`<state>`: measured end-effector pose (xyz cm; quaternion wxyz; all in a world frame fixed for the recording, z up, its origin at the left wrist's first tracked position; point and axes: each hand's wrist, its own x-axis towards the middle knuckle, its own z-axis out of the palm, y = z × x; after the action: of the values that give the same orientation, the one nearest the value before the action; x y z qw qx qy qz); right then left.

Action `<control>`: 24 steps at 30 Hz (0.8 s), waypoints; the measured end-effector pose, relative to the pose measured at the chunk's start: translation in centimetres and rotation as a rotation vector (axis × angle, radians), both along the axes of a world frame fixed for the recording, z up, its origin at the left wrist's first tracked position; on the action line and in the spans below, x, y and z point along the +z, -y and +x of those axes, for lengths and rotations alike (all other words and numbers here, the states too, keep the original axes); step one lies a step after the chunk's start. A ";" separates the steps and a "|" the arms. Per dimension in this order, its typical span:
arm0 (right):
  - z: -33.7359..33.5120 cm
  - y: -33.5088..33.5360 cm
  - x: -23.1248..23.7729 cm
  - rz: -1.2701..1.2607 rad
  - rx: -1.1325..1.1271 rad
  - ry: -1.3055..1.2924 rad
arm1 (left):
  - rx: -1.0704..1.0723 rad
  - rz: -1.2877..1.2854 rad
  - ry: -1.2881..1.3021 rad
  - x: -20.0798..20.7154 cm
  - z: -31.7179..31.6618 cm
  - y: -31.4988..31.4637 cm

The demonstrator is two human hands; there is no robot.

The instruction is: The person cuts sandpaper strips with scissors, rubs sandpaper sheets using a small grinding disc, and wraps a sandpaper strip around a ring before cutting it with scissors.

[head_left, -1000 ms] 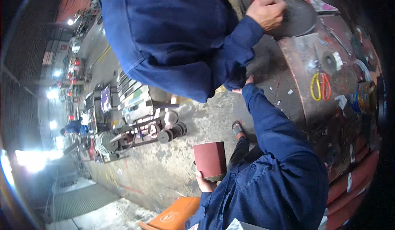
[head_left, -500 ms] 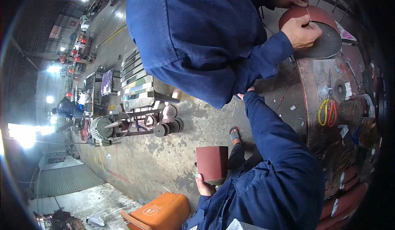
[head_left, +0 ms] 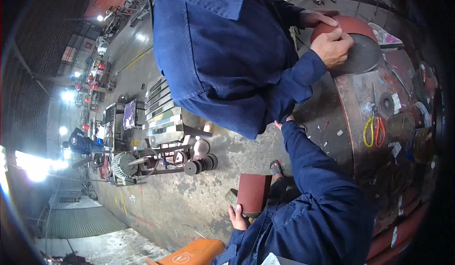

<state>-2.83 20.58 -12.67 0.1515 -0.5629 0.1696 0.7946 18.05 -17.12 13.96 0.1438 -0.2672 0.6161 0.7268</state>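
My left hand (head_left: 238,218) grips a red-brown abrasive belt (head_left: 253,194) low in the view. The thumb lies on its red face, and a curved grey-green part shows beside it. My right hand (head_left: 284,121) reaches forward, close to the blue sleeve of a co-worker. Only part of that hand shows, and what its fingers do is hidden. Further off, the co-worker's two hands (head_left: 332,47) pinch a red-brown abrasive band (head_left: 348,24) around a wide, dark round wheel (head_left: 360,54).
At the right a worn metal bench (head_left: 353,123) carries scissors (head_left: 374,131) with yellow and red handles. An orange bin (head_left: 194,251) stands at lower left. A motor (head_left: 124,165) with round discs (head_left: 201,164) and a slatted rack (head_left: 162,108) stand to the left.
The view has shifted, so most things sit lower. In my left hand the belt has turned, showing more of its grey-green part. The co-worker's hands stay at the band.
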 end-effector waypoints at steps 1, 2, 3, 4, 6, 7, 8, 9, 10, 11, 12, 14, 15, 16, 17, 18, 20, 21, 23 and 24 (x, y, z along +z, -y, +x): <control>1.0 -0.3 0.6 -0.045 0.169 -0.103 | 0.030 -0.080 0.104 0.2 -0.5 -0.4; 2.9 -0.7 0.5 -0.087 0.332 -0.192 | -0.088 0.064 0.000 -3.5 -0.9 2.2; 4.6 -0.3 0.0 0.134 0.629 -0.149 | -0.114 -0.137 0.005 2.7 -1.7 -2.8; 6.0 1.2 1.3 0.293 0.767 0.006 | -0.289 -0.192 0.015 -0.4 -2.2 -0.5; 9.2 3.0 4.2 0.595 1.032 0.044 | -0.354 -0.119 -0.207 0.7 -3.7 -3.1; 11.3 3.8 6.4 0.737 0.986 -0.089 | -0.468 -0.152 -0.259 -0.7 -5.0 -2.8; 13.5 4.6 11.7 0.875 0.949 -0.229 | -0.521 -0.079 -0.282 0.2 -6.0 -4.0; 15.5 5.2 15.6 1.133 0.893 -0.313 | -0.587 -0.064 -0.369 1.8 -6.8 -5.6; 17.7 5.7 19.5 1.384 0.817 -0.396 | -0.667 -0.047 -0.455 3.3 -7.6 -7.4; 19.4 6.4 25.0 1.731 0.788 -0.208 | -0.714 -0.002 -0.447 3.9 -8.2 -8.5; 20.9 7.0 30.0 2.068 0.732 0.004 | -0.777 0.045 -0.441 4.1 -8.8 -9.3; 23.5 6.7 34.5 2.479 0.815 0.029 | -0.960 0.036 -0.495 3.7 -9.7 -11.9; 24.2 7.0 35.5 2.611 0.986 0.071 | -1.042 0.025 -0.505 3.2 -10.0 -12.8; 24.4 8.1 35.4 2.615 1.007 0.183 | -1.077 0.051 -0.501 3.0 -9.9 -13.4; 25.0 8.2 34.7 2.563 1.082 0.260 | -1.116 0.078 -0.522 3.3 -9.5 -14.3; 25.8 8.1 34.3 2.506 1.151 0.331 | -1.152 0.102 -0.544 3.5 -9.1 -15.0; 27.5 7.9 34.2 2.478 1.078 0.382 | -1.098 0.368 -0.415 1.4 -8.5 -15.4; 28.4 7.9 34.2 2.460 1.012 0.381 | -0.987 0.442 -0.243 1.9 -7.9 -16.0; 30.1 8.0 34.9 2.428 0.948 0.432 | -0.988 0.345 -0.231 1.8 -7.1 -16.9; 30.7 8.2 35.2 2.413 0.896 0.435 | -1.012 0.346 -0.225 1.4 -7.0 -16.9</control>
<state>27.88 12.40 22.48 0.3060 -0.1966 -0.8750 0.3196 11.00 -0.18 15.31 0.4507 0.1694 0.5506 0.6819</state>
